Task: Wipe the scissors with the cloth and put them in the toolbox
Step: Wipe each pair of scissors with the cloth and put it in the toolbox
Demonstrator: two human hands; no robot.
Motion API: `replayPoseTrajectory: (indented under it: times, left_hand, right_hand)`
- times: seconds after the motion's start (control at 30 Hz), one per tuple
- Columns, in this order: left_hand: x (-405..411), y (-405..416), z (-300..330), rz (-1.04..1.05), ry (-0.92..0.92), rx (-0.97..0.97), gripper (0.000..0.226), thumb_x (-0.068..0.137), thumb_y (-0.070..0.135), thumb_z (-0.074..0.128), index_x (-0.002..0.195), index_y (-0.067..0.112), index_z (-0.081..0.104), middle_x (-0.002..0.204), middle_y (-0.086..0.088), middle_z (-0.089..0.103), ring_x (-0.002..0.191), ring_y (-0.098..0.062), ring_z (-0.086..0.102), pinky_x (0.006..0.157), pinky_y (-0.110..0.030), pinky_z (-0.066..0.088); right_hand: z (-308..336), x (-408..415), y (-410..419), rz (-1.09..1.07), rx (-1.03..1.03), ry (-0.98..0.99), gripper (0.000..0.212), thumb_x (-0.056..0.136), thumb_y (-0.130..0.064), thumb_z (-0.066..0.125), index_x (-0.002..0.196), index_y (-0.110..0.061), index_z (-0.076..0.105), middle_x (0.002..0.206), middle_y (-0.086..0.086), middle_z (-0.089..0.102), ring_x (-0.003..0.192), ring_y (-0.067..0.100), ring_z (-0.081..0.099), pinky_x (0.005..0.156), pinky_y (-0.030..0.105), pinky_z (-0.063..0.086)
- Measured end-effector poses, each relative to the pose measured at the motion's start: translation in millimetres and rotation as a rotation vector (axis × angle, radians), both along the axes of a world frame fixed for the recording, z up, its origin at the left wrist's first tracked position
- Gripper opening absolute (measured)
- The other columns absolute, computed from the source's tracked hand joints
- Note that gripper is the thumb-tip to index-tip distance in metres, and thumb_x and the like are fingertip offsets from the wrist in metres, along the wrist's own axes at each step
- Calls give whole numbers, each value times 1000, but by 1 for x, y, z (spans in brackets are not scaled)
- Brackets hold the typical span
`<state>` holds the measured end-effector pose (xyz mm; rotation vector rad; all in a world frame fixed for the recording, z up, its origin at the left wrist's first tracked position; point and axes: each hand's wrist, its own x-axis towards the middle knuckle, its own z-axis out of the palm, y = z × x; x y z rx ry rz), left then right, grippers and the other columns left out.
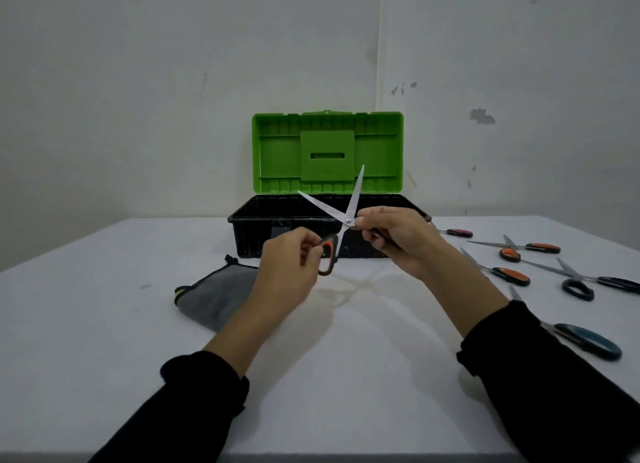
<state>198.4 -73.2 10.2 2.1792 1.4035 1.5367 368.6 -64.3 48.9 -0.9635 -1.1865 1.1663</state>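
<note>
A pair of scissors [347, 210] with orange and black handles is held up above the table, blades spread wide apart and pointing upward. My left hand [291, 258] grips one handle loop. My right hand [398, 237] grips the other handle, which its fingers mostly hide. Behind them stands the toolbox [249, 220], a black tub with its green lid [327, 152] standing open. A grey cloth [216, 298] lies folded on the table, under and left of my left forearm; neither hand touches it.
Several more scissors lie on the white table [104, 306] at the right: an orange-handled pair [535, 247], another [509, 275], a dark blue pair [588, 284], a teal pair [585, 339] by my right sleeve, and one [459, 233] beside the toolbox.
</note>
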Motion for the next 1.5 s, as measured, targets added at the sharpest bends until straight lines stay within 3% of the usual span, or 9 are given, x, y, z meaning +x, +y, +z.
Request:
replayPoseTrajectory:
  times: [0.1,0.3,0.4,0.67,0.83,0.93,1.17,1.3,1.5]
  left_hand:
    - [-23,3,3,18,5,20,11,87,9,58,93,10,67,78,3,65,71,-3,59,67,-11,48]
    - [-53,7,5,59,-134,30,10,88,13,60,94,11,67,76,6,65,72,-1,62,67,-9,49]
    - [-59,9,2,56,-150,22,10,87,14,61,95,12,68,79,6,67,74,-1,62,68,-9,49]
    - [-81,3,-12,-112,-12,-125,8,83,17,67,92,16,67,81,1,69,74,-3,64,67,-7,47]
    - [-92,-6,-17,-227,440,-166,35,67,49,64,88,22,63,87,8,63,79,-3,58,69,-13,44]
    - [-97,-1,-18,-170,584,-114,29,63,42,61,82,21,64,83,8,61,74,-6,55,66,-20,42]
    - [-78,21,-12,231,115,-62,4,81,16,64,80,12,66,77,4,64,71,-10,53,61,-17,35]
    - [-69,27,-4,185,-153,-174,4,81,18,68,82,14,69,77,6,64,70,-1,54,59,-9,38]
    - [-57,21,-5,6,-115,-147,4,80,17,68,79,17,65,82,3,70,83,-9,64,74,-26,51]
  right_hand:
    - [8,-15,1,63,-50,59,13,84,5,59,74,-3,64,69,6,60,58,10,55,43,10,43]
    - [4,-68,6,141,-117,672,6,87,9,53,84,6,58,84,15,61,74,18,62,60,16,57]
    - [-7,-91,13,82,-110,779,6,85,7,57,82,3,59,81,11,62,66,12,63,56,13,55]
    - [-29,-103,22,-58,-261,427,9,79,-10,73,83,-8,65,70,1,65,60,7,60,48,14,52]
    - [-26,-82,26,-128,-196,232,8,79,-7,72,77,-5,64,68,3,62,47,4,57,47,12,51]
    - [-21,-69,27,-114,-171,222,7,79,-3,70,79,-4,63,72,3,62,49,5,59,47,12,50]
    - [-5,-41,24,-4,-85,-51,1,84,-7,66,85,-8,65,86,11,57,76,20,52,57,20,50]
    - [-6,-37,26,-49,14,-301,12,82,-8,68,90,2,67,85,16,60,79,24,55,65,25,50]
    - [-17,-50,32,-158,116,-491,13,75,-14,76,84,-6,69,87,12,70,86,26,68,80,40,58]
